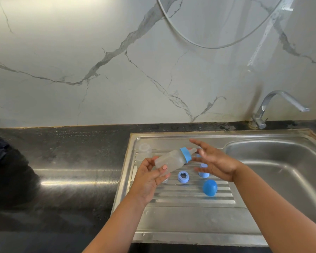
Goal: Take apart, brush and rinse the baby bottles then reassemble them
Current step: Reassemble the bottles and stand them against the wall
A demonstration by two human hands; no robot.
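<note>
My left hand (150, 177) grips the base of a cloudy baby bottle (171, 160) held tilted above the steel drainboard (190, 212). A blue collar and a clear teat are fitted on the bottle's top, which points right. My right hand (214, 160) hovers just beyond the teat with fingers spread and holds nothing. On the drainboard lie a loose blue collar ring (183, 177), a blue dome cap (210, 187) and another blue part (203, 174) partly hidden under my right hand. A second clear bottle (144, 151) lies at the drainboard's far left.
The sink basin (281, 170) opens to the right, with a chrome tap (274, 106) at its back edge. Dark stone counter (71, 161) stretches to the left. A marble-patterned wall stands behind, with a hose looping across it.
</note>
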